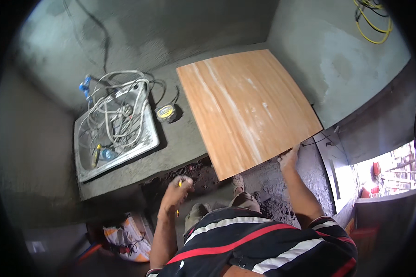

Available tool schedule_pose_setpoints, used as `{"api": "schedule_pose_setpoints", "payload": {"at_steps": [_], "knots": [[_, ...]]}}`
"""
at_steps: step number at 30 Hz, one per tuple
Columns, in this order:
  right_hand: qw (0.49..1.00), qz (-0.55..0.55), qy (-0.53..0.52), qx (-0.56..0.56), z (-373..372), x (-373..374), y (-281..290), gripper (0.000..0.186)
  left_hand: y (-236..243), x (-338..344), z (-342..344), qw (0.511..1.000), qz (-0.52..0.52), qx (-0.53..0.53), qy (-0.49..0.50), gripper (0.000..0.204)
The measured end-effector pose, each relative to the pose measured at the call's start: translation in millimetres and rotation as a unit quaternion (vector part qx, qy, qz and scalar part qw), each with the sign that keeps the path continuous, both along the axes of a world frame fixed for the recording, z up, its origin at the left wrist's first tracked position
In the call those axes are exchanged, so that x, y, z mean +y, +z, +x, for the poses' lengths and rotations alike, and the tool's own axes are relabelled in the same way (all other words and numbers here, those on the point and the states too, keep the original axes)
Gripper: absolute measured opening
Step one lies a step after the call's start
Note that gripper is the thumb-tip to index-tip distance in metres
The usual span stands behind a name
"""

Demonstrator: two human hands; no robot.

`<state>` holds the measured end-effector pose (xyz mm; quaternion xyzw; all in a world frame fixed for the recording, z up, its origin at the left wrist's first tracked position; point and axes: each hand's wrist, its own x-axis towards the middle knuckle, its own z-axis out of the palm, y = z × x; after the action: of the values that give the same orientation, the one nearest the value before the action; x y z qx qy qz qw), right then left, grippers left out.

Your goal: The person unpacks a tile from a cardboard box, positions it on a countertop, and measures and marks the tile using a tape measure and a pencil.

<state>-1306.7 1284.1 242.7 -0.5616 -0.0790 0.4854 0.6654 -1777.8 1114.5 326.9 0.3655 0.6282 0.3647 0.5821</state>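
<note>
Wood-patterned panel: the orange-brown, white-streaked panel is seen from the centre toward 1 o'clock, laid on the grey slab, its near edge projecting past the slab's front.
Right hand: the right hand is placed between 3 and 4 o'clock, at the panel's near edge, close to its right corner. The fingertips are partly hidden by the panel, so whether the edge is gripped or only supported cannot be told.
Left hand: the left hand is held at 7 o'clock, apart from the panel, in front of the slab. A slim yellow item is enclosed by its curled fingers; yellow is shown on both sides of the fist.
Tape measure: a yellow-and-dark tape measure is set on the slab toward 10 o'clock, between panel and basin.
Basin: a pale-rimmed basin is found at 9 o'clock, with white cable looped in and over it. A yellow-handled tool is contained near its front, beside a blue item.
Cable coil: yellow cable is hung at 2 o'clock against the wall.
Bag: a white-and-orange bag is seen low at 7 o'clock.
</note>
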Motion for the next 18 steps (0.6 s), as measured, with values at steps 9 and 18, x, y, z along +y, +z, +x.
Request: {"api": "schedule_pose_setpoints", "payload": {"at_steps": [9,18], "knots": [[0.996,-0.058,0.058,-0.022,-17,-74,-25,0.088,113,27,-93,0.976,0.191,-0.029,0.103,0.046],[0.984,-0.028,0.05,-0.167,-4,-79,15,0.055,121,89,14,0.992,0.116,-0.043,-0.019,0.032]]}}
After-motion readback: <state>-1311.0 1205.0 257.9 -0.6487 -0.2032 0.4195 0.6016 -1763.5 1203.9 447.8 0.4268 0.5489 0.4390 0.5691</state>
